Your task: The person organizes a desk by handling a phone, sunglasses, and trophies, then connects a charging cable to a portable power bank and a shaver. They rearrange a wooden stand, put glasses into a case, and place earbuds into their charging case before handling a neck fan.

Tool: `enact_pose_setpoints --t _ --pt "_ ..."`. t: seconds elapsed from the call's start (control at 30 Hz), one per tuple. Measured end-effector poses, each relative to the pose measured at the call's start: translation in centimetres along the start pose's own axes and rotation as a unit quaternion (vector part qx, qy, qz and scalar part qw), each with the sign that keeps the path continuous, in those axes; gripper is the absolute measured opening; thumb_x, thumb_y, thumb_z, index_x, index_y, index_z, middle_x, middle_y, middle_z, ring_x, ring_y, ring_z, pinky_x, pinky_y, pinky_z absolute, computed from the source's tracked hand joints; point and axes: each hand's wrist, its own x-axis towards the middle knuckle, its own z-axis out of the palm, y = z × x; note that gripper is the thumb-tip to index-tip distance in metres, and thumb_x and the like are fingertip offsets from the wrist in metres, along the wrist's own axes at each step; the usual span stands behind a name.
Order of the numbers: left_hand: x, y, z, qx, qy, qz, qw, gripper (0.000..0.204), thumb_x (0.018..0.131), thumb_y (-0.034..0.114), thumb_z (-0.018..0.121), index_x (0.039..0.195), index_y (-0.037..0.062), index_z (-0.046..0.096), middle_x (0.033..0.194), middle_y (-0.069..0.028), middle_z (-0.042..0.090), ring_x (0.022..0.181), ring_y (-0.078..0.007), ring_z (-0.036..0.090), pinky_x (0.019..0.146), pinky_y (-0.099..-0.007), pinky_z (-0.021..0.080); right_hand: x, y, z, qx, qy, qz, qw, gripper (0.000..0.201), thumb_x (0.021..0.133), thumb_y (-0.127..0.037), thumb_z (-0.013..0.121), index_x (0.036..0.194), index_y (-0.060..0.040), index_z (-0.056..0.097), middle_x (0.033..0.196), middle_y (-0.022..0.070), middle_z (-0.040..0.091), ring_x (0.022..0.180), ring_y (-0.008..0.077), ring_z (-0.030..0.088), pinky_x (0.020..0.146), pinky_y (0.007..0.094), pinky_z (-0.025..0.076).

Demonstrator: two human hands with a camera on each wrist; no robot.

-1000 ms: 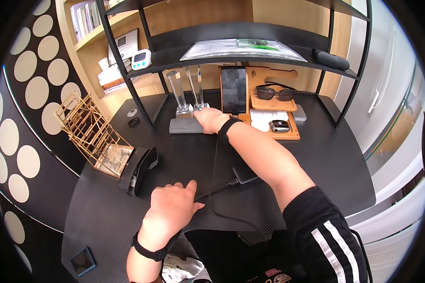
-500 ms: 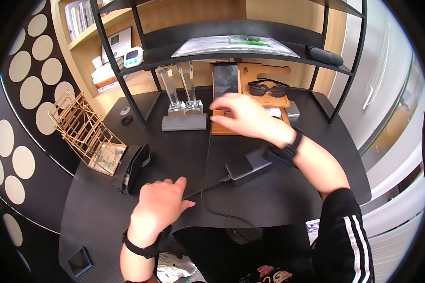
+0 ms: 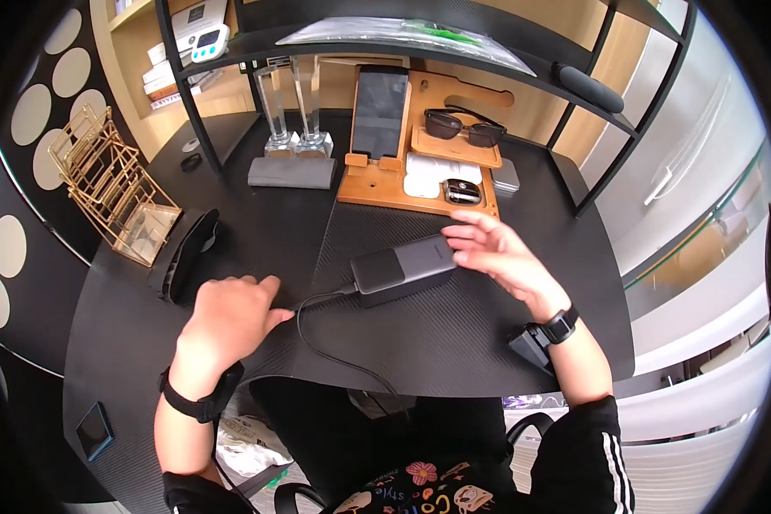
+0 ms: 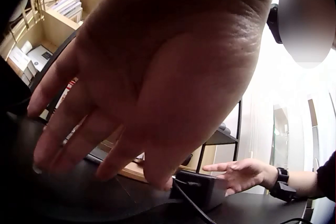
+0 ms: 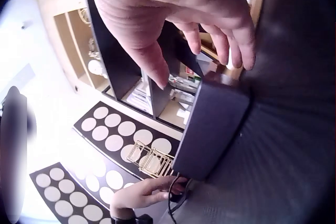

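Note:
A black-and-grey rectangular device (image 3: 403,264) lies on the desk, with a cable (image 3: 313,343) at its left end. My right hand (image 3: 510,265) is at the device's right end, its fingers spread and partly bent; whether the fingertips touch it is unclear. In the right wrist view, the thumb and fingers of that hand (image 5: 178,19) stand apart above the device (image 5: 212,129) with nothing between them. Palm down and left of the device, my left hand (image 3: 231,321) has its thumb close to a dark cable end. The left wrist view shows its fingers (image 4: 84,129) loosely extended, holding nothing.
Behind the device stands a wooden organizer (image 3: 373,190) with a phone (image 3: 379,111) and sunglasses (image 3: 463,128). A grey case (image 3: 291,173) lies before two crystal pieces. A gold wire rack (image 3: 116,188) and black strap (image 3: 180,257) are at left, a small blue-edged item (image 3: 95,431) at front left.
My right hand has left the grey case's right end and come back toward me, to the device's right end. The left hand keeps its pose, and the head view has shifted.

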Motion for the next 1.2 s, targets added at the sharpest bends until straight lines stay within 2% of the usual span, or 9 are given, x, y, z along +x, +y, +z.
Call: enact_pose_setpoints --t 0.1,0.2,0.33,0.53,0.67,0.8,0.97,1.03,1.2 --pt "0.6 0.8 0.9 -0.071 0.062 0.039 0.995 0.019 0.088 0.022 0.058 0.097 0.0067 0.062 0.078 -0.0147 0.065 0.077 -0.0318 0.064 0.064 -0.0403 0.05 0.5 1.4 0.1 -0.054 -0.044 0.015 0.997 0.069 0.076 0.012 0.065 0.138 -0.0049 0.039 0.127 0.0093 0.05 0.117 0.0157 0.049 0.094 0.028 0.047" --pt "1.5 1.3 1.8 -0.095 0.094 0.028 0.991 0.014 0.088 0.018 0.056 0.095 0.007 0.062 0.078 -0.0148 0.065 0.075 -0.0327 0.064 0.064 -0.0412 0.05 0.6 1.4 0.2 -0.029 -0.07 0.016 0.997 0.07 0.075 0.012 0.065 0.137 -0.0043 0.039 0.126 0.0079 0.051 0.116 0.0145 0.049 0.095 0.0275 0.047" --pt "2.1 2.2 2.2 -0.14 0.108 0.02 0.984 0.011 0.088 0.015 0.055 0.092 0.0075 0.062 0.075 -0.0155 0.064 0.073 -0.034 0.064 0.062 -0.0431 0.05 0.8 2.4 0.9 -0.147 -0.06 -0.036 0.987 0.071 0.074 0.012 0.067 0.138 -0.0066 0.04 0.126 0.0045 0.052 0.115 0.0141 0.05 0.097 0.0291 0.043" --pt "1.9 1.3 2.0 -0.142 0.093 0.055 0.984 0.013 0.085 0.017 0.06 0.091 0.0059 0.063 0.082 -0.0134 0.065 0.08 -0.0318 0.064 0.066 -0.0396 0.051 1.1 3.4 1.0 -0.237 -0.03 -0.067 0.969 0.067 0.072 -0.01 0.079 0.13 -0.0117 0.045 0.115 0.0013 0.058 0.105 0.0117 0.052 0.087 0.0292 0.04" --pt "1.3 -1.8 -0.9 -0.158 0.214 -0.063 0.962 0.027 0.078 0.02 0.07 0.101 0.0061 0.064 0.082 -0.0114 0.065 0.078 -0.0284 0.064 0.067 -0.0368 0.051 1.1 3.5 0.6 -0.239 -0.022 -0.065 0.969 0.066 0.072 -0.01 0.079 0.129 -0.0108 0.045 0.114 0.0017 0.059 0.107 0.0128 0.053 0.088 0.03 0.041" --pt "-0.1 -6.6 -2.0 -0.126 0.231 -0.202 0.944 0.041 0.076 0.029 0.073 0.106 0.0038 0.063 0.097 -0.0165 0.066 0.093 -0.0312 0.064 0.079 -0.0387 0.05 1.1 3.4 0.6 -0.228 -0.035 -0.071 0.97 0.065 0.071 -0.01 0.079 0.127 -0.0096 0.046 0.117 0.0031 0.059 0.11 0.0144 0.054 0.088 0.0302 0.043" --pt "-1.3 -14.3 1.0 -0.184 0.252 -0.162 0.936 0.042 0.073 0.022 0.077 0.105 -0.001 0.062 0.099 -0.0195 0.065 0.097 -0.0336 0.062 0.084 -0.039 0.048 1.0 3.0 0.6 -0.243 -0.039 -0.072 0.967 0.062 0.071 -0.009 0.079 0.124 -0.0067 0.047 0.113 0.0044 0.058 0.109 0.0166 0.054 0.088 0.031 0.044" --pt "-1.7 -14.7 1.3 -0.179 0.122 -0.238 0.947 0.043 0.068 0.021 0.081 0.101 -0.0012 0.063 0.098 -0.0192 0.065 0.094 -0.0325 0.063 0.082 -0.0381 0.048 1.0 3.1 0.4 -0.234 -0.037 -0.075 0.969 0.062 0.071 -0.009 0.079 0.124 -0.0064 0.047 0.113 0.0049 0.058 0.109 0.0169 0.054 0.088 0.0314 0.044" --pt "0.2 -13.4 1.7 -0.196 0.023 -0.232 0.952 0.031 0.07 0.023 0.078 0.088 0.0009 0.065 0.092 -0.0183 0.065 0.086 -0.0302 0.062 0.077 -0.0365 0.048 0.8 3.2 0.4 -0.223 -0.04 -0.084 0.97 0.063 0.071 -0.009 0.08 0.125 -0.0058 0.047 0.113 0.0058 0.058 0.11 0.018 0.054 0.09 0.0321 0.045"
